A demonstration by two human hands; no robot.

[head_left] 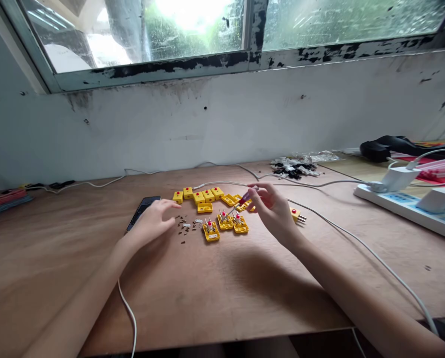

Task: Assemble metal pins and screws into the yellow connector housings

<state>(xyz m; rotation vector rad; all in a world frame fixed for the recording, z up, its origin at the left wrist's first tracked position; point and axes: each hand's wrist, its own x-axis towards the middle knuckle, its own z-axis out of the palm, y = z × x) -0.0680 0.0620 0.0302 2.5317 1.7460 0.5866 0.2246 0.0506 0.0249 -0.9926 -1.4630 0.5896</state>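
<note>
My right hand (272,209) is closed around a small screwdriver (241,201) with a red handle, its tip pointing down-left at an open yellow connector base (225,221). Two more open yellow bases (211,231) (240,224) lie beside that one. My left hand (155,222) rests on the wooden table (222,283) with fingers stretched toward a scatter of tiny screws and metal parts (187,226); it holds nothing. A row of closed yellow connectors (199,195) with red dots lies behind. One more yellow plug (296,214) sits just right of my right hand.
A black phone (143,210) lies left of my left hand. A white cable (356,243) runs across the table to the right. A power strip (404,209) with white chargers sits at the right edge. A pile of black and white parts (295,169) lies by the wall.
</note>
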